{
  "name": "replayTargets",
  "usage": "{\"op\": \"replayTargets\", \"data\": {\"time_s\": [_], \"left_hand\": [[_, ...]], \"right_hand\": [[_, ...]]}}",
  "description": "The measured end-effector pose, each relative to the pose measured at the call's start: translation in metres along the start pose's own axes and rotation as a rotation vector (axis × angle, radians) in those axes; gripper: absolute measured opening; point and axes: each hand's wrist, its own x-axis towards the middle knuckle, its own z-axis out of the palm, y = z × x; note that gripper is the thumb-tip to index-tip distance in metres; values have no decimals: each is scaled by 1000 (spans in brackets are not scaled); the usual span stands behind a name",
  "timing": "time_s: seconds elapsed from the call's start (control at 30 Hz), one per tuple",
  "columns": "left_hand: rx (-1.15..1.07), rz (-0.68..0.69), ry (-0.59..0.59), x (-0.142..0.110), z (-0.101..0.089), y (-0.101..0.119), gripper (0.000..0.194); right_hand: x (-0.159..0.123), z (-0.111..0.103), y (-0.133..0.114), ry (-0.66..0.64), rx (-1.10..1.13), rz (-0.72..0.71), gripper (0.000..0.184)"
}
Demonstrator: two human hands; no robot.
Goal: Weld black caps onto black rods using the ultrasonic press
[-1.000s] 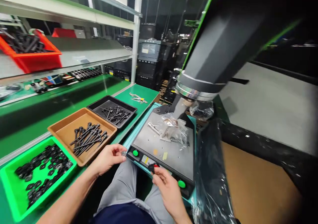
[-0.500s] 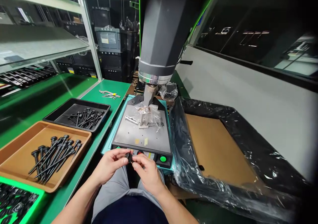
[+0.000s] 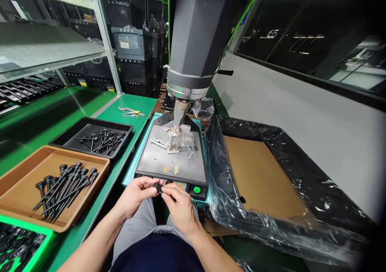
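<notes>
A small black plastic part [image 3: 157, 187] is pinched between my two hands, in front of the machine's front panel. My left hand [image 3: 134, 195] grips it from the left with thumb and fingertips. From the right, the thumb and fingers of my right hand [image 3: 178, 203] close on the same part. Its exact kind is too small and too covered to make out. Just beyond my hands lies the machine's metal plate [image 3: 157, 161], with a clear-wrapped fixture [image 3: 181, 137] under the press head [image 3: 193, 43].
At left stand a brown tray [image 3: 18, 183] and a black tray [image 3: 64, 137], both holding black long-stemmed parts. A green bin [image 3: 48, 240] has black round pieces. Pliers [image 3: 131, 112] lie farther back. On the right is a plastic-lined box [image 3: 265, 175]; a green button [image 3: 197, 189] sits near my right hand.
The view has shifted slightly. Both hands stay together on the small black part, with only slight finger movement around it.
</notes>
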Motion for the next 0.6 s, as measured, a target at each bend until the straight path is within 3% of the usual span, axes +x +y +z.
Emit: {"op": "replayTargets", "data": {"time_s": [0.2, 0.27, 0.37, 0.43, 0.6], "left_hand": [[-32, -46, -51, 4, 0, 1, 30], [-43, -73, -56, 7, 1, 0, 30], [-51, -89, -53, 14, 2, -3, 29], [-61, -74, -51, 17, 2, -5, 28], [-43, -49, 6, 5, 12, -13, 34]], "right_hand": [[-1, 0, 13, -75, 410, 342, 8], [-1, -2, 11, -64, 354, 320, 8], [3, -5, 7, 9, 73, 115, 16], [2, -4, 9, 24, 20, 73, 18], [-22, -5, 37, -40, 185, 355, 17]]}}
